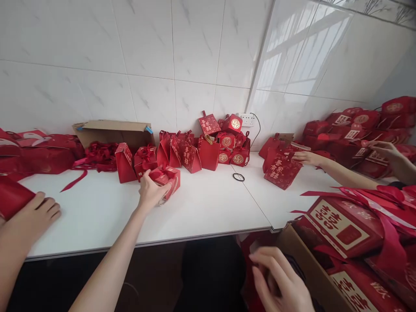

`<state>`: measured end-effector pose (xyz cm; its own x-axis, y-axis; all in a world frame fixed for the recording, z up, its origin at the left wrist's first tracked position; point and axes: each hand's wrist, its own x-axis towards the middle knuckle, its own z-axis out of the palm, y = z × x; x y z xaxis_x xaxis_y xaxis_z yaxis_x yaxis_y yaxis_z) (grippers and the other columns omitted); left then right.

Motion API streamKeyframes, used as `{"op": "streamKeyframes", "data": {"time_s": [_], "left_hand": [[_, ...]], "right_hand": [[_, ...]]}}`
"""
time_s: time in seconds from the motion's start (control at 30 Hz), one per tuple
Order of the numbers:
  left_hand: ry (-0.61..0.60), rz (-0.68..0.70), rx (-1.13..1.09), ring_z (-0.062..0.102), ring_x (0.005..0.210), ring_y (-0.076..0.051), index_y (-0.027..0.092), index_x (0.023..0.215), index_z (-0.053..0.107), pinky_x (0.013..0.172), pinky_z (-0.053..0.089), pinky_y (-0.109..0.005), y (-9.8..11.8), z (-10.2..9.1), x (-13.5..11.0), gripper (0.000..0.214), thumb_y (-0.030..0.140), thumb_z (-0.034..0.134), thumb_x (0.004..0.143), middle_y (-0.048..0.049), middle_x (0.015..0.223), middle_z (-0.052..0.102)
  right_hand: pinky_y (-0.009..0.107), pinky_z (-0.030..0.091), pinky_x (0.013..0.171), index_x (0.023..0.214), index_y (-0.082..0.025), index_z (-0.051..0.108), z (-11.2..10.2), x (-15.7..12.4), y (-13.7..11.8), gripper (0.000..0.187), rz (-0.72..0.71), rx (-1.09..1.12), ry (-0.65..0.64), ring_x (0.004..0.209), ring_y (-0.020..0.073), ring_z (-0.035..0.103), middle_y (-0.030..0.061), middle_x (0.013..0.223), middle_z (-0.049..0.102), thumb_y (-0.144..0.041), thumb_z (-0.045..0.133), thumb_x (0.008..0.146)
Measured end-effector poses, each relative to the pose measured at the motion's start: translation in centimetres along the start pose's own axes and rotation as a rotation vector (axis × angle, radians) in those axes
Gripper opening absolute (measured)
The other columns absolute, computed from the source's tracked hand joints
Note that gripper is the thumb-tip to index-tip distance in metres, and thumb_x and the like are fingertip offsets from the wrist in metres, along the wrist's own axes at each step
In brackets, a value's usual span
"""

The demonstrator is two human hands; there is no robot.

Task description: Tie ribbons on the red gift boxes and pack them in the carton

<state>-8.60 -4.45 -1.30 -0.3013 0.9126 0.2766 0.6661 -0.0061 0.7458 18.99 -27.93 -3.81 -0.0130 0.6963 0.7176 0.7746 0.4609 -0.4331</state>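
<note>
- The left hand [150,190] is clamped on a small red gift box [167,178], with the fingers wrapped over its near side.
- The box sits on the white table [201,212], just in front of a row of upright red bags [182,154].
- The right hand [279,281] hangs below the table edge. It is blurred and its fingers are loosely curled, so I cannot tell whether it grips anything.
- Just beside it stands a cardboard carton [305,266] holding flat red boxes [341,225].
- A co-worker's hand [32,216] rests at the table's left end.
- Another person's hand [308,158] touches a red bag on the right.
</note>
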Motion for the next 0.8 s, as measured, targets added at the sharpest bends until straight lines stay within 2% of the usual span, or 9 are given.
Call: {"op": "streamKeyframes", "data": {"time_s": [0.13,0.2,0.27,0.37,0.43,0.5,0.6,0.7,0.8], "left_hand": [[-0.249,0.205,-0.085,0.041,0.127,-0.035,0.016,0.133,0.027,0.104,0.036,-0.049,1.5,1.8,-5.0,0.087,0.053,0.063,0.063,-0.0173,0.137,0.037],[-0.296,0.274,-0.115,0.04,0.128,-0.035,0.015,0.135,0.025,0.104,0.036,-0.05,2.6,2.7,-8.0,0.089,0.054,0.062,0.064,-0.0184,0.136,0.037],[-0.347,0.321,-0.126,0.036,0.131,-0.035,0.014,0.138,0.019,0.106,0.034,-0.051,3.7,3.1,-10.6,0.094,0.053,0.064,0.065,-0.0195,0.138,0.035],[-0.522,0.408,-0.172,0.031,0.135,-0.032,0.019,0.142,0.014,0.108,0.033,-0.048,4.7,2.5,-13.0,0.089,0.048,0.061,0.072,-0.0166,0.145,0.029],[-0.638,0.46,-0.239,0.029,0.137,-0.028,0.023,0.141,0.024,0.111,0.031,-0.043,5.1,1.3,-13.4,0.07,0.045,0.053,0.08,-0.0115,0.148,0.028],[-0.681,0.44,-0.31,0.031,0.136,-0.025,0.024,0.126,0.046,0.111,0.031,-0.039,5.4,0.3,-12.8,0.046,0.045,0.046,0.085,-0.0075,0.145,0.036],[-0.556,0.322,-0.392,0.043,0.128,-0.026,0.021,0.093,0.059,0.104,0.039,-0.038,6.2,-0.2,-10.8,0.034,0.048,0.041,0.084,-0.0076,0.132,0.051],[-0.472,0.313,-0.359,0.052,0.117,-0.025,0.02,0.101,0.057,0.094,0.046,-0.038,7.4,0.9,-8.7,0.037,0.049,0.044,0.081,-0.0081,0.122,0.058],[-0.613,0.417,-0.25,0.057,0.107,-0.023,0.019,0.105,0.058,0.091,0.046,-0.037,8.5,2.2,-7.7,0.038,0.047,0.047,0.081,-0.0074,0.115,0.06]], "right_hand": [[0.022,0.054,0.048,0.109,-0.021,0.055,3.8,2.2,1.1,0.023,0.204,0.133,-0.148,0.067,0.0122,0.063,0.0123,0.111,0.054,-0.029,0.051,0.088],[0.03,0.058,0.066,0.125,-0.021,0.044,5.3,2.9,1.9,0.047,0.27,0.194,-0.178,0.097,0.0209,0.062,0.0159,0.126,0.044,-0.035,0.059,0.083],[0.043,0.054,0.087,0.139,-0.022,0.024,6.4,3.4,2.6,0.082,0.335,0.258,-0.182,0.122,0.0291,0.048,0.0187,0.138,0.033,-0.041,0.07,0.073],[0.053,0.043,0.099,0.144,-0.024,-0.001,7.2,4.0,3.4,0.115,0.453,0.44,-0.182,0.132,0.0327,0.036,0.0213,0.146,0.022,-0.043,0.078,0.063],[0.051,0.046,0.097,0.144,-0.026,-0.005,7.1,4.4,3.9,0.116,0.501,0.592,-0.197,0.127,0.0313,0.044,0.0213,0.147,0.02,-0.04,0.078,0.064],[0.048,0.049,0.093,0.145,-0.028,-0.002,6.6,4.7,4.4,0.108,0.503,0.695,-0.233,0.121,0.0286,0.051,0.0204,0.147,0.022,-0.036,0.074,0.068],[0.046,0.046,0.096,0.145,-0.028,0.003,5.8,4.9,5.0,0.098,0.448,0.712,-0.301,0.121,0.0254,0.051,0.0174,0.146,0.03,-0.03,0.069,0.073],[0.046,0.037,0.104,0.147,-0.027,0.005,5.3,5.1,5.2,0.097,0.386,0.658,-0.349,0.129,0.0241,0.043,0.0149,0.146,0.032,-0.025,0.067,0.073],[0.046,0.035,0.106,0.147,-0.026,0.004,5.1,5.2,5.2,0.098,0.361,0.643,-0.365,0.131,0.0245,0.041,0.0145,0.147,0.03,-0.019,0.065,0.07]]}}
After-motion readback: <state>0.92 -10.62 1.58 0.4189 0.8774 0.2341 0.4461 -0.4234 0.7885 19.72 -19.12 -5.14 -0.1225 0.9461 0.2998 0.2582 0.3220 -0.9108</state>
